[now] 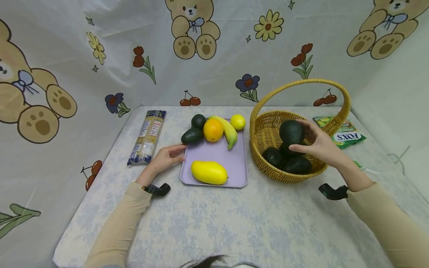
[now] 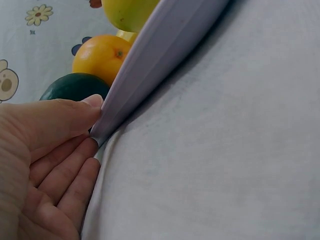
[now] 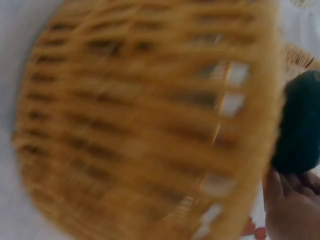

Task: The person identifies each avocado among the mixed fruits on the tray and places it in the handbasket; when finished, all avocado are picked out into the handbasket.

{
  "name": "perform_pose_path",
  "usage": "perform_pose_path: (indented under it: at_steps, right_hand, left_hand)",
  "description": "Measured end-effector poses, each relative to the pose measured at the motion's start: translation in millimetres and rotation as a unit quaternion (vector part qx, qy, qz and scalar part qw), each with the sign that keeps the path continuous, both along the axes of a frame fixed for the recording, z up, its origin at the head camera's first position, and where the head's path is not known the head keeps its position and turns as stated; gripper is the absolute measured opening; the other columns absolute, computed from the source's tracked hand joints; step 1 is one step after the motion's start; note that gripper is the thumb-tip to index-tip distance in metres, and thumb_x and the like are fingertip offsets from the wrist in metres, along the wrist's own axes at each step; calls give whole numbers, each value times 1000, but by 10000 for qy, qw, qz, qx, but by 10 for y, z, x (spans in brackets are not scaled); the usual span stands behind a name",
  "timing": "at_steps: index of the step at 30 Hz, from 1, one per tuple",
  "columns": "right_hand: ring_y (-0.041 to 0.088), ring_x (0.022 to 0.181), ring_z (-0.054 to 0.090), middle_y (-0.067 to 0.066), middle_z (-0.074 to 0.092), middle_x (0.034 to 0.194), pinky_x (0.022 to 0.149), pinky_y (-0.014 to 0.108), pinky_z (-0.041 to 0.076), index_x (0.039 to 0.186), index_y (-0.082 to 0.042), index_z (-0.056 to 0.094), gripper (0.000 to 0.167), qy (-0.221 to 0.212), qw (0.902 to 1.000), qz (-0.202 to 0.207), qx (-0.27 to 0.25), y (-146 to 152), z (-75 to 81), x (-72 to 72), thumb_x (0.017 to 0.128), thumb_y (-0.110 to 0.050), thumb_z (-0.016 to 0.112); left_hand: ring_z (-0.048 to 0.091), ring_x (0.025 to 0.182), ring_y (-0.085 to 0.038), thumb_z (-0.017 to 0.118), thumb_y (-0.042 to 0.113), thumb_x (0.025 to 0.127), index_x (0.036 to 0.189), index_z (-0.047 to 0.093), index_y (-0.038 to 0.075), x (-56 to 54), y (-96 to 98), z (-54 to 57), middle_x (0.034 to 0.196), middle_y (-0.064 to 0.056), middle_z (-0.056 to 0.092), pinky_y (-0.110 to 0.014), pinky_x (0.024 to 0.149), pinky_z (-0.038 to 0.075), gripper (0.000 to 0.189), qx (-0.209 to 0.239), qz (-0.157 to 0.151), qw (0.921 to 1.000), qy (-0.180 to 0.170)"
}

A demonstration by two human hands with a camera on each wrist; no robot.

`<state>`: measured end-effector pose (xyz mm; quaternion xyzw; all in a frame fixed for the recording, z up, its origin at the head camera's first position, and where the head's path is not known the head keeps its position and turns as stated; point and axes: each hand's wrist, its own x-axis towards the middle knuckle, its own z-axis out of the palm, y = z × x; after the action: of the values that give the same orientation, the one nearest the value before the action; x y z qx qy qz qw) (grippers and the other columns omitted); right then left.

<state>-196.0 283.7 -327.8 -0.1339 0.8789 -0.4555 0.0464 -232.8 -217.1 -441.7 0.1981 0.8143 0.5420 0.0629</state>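
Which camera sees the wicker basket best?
The head view: it shows nearly all of the wicker basket, handle and avocados inside; the right hand hides a bit. The right wrist view shows a blurry close-up of its side. The left wrist view doesn't show it.

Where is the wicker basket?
Head view: the wicker basket stands right of centre, just right of the purple tray, with the green FOX'S bag behind its right side; the right hand grips an avocado there.

A round, dark green avocado [image 1: 291, 130] is in the right hand [image 1: 320, 144], at the basket [image 1: 283, 177]. The purple tray [image 1: 216, 152] lies on the tabletop [image 1: 214, 223].
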Motion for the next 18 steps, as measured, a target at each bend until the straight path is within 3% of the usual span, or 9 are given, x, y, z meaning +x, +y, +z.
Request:
perform_pose_path:
  at_steps: [4, 9, 11, 18]
  right_hand:
    - [24, 128, 38, 9, 35, 142, 86, 8, 42, 148, -15, 23, 81, -89, 9996, 239, 70, 197, -99, -12, 84, -12, 73]
    - [2, 119, 41, 6, 37, 140, 86, 7, 41, 146, -14, 26, 78, -134, 9987, 465, 143, 417, -164, 39, 84, -6, 72]
    - [-4, 116, 41, 6, 36, 139, 85, 7, 42, 146, -13, 25, 78, -152, 9985, 478, 216, 483, -180, 69, 84, -6, 72]
    - [-4, 111, 41, 12, 35, 140, 80, 10, 43, 147, -11, 22, 83, -82, 9974, 411, 590, 614, -228, 136, 82, -10, 74]
  left_hand:
    - [47, 124, -32, 69, 4, 86, 129, 54, -6, -11, -1, -27, 138, -21, 46, -34, 102, 41, 47, 40, 6, 10000, -35]
    - [46, 125, -33, 68, 2, 86, 130, 52, -7, -16, 13, -17, 139, -21, 45, -35, 104, 40, 47, 44, -4, 9998, -188]
    - [45, 125, -35, 67, -1, 86, 129, 51, -9, 10, 27, 31, 138, -24, 44, -38, 104, 39, 47, 73, -10, 9997, -240]
    - [43, 125, -40, 64, -4, 87, 128, 48, -15, 132, 80, 241, 137, -28, 43, -45, 104, 38, 46, 28, -55, 9997, -249]
